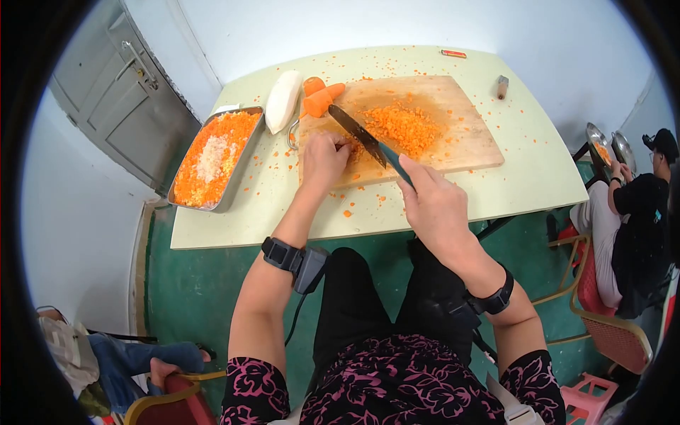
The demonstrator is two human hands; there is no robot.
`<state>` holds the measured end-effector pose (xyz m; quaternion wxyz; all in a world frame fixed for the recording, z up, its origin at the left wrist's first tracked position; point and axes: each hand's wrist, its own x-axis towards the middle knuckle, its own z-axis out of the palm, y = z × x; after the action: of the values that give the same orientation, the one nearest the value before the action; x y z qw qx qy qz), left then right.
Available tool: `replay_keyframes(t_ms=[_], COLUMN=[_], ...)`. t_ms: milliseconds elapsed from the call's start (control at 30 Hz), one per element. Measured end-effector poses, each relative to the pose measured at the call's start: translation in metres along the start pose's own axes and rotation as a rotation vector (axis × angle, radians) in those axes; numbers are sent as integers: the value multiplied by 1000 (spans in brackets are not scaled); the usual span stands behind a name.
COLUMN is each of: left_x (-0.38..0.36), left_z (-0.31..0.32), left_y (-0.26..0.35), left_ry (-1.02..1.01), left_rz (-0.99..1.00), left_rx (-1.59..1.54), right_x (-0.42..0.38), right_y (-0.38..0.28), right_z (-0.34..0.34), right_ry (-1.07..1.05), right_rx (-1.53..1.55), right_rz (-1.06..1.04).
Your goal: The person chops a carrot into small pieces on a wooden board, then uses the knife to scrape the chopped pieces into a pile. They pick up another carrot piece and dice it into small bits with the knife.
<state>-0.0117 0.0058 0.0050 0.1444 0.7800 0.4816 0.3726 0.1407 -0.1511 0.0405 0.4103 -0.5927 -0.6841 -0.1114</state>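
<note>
Right grip: our right hand [435,202] is clamped around the teal handle of the knife [365,136], just off the near edge of the cutting board [464,134].
Knife: its dark blade slants up and to the left across the cutting board, tip toward the far left corner.
Left grip: our left hand [324,159] rests curled on the near left part of the cutting board, fingers drawn together over a bit of carrot beside the blade; we cannot tell how tightly it pinches.
Chopped carrot [404,126]: heaped at the middle of the cutting board, just right of the blade.
Carrot pieces [320,95]: whole chunks at the board's far left corner.
White radish [282,100]: just left of the cutting board.
Tray [237,170]: further left of the board, full of diced orange and white bits.
Worktop [538,170]: pale green, carrying the cutting board, scattered with orange crumbs.
Another person [637,212]: seated well right of the cutting board, beyond the worktop.
</note>
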Motion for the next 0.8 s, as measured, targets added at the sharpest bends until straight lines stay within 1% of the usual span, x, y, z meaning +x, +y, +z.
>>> replay_keyframes(t_ms=[33,133,233,333,433,533,633,733,800], left_x=[-1,-4,-3,-4,-4,-5,-7,-4,-5], left_z=[0,0,0,0,-1,-1,-4,-2,-3], left_y=[-1,1,0,1,1,0,5,-1,-1], left_ry=[18,54,31,47,44,65,62,53,94], left_rz=[17,48,40,75,91,110,72,-27,-70], left_rx=[13,60,32,67,68,108,87,-54,-65], right_x=[1,4,-3,2,3,-1,4,2,0], right_y=[-1,-3,-1,-1,-4,-1,-3,-4,0], right_z=[-1,-4,3,-4,-2,7,-1,1,4], right_ry=[-18,29,-26,-35,28,-19,-14,33,1], right_rx=[-15,-5,-11,-12,30,-4,6,42,28], right_rz=[12,-3,5,17,-13,-17,9,-18,6])
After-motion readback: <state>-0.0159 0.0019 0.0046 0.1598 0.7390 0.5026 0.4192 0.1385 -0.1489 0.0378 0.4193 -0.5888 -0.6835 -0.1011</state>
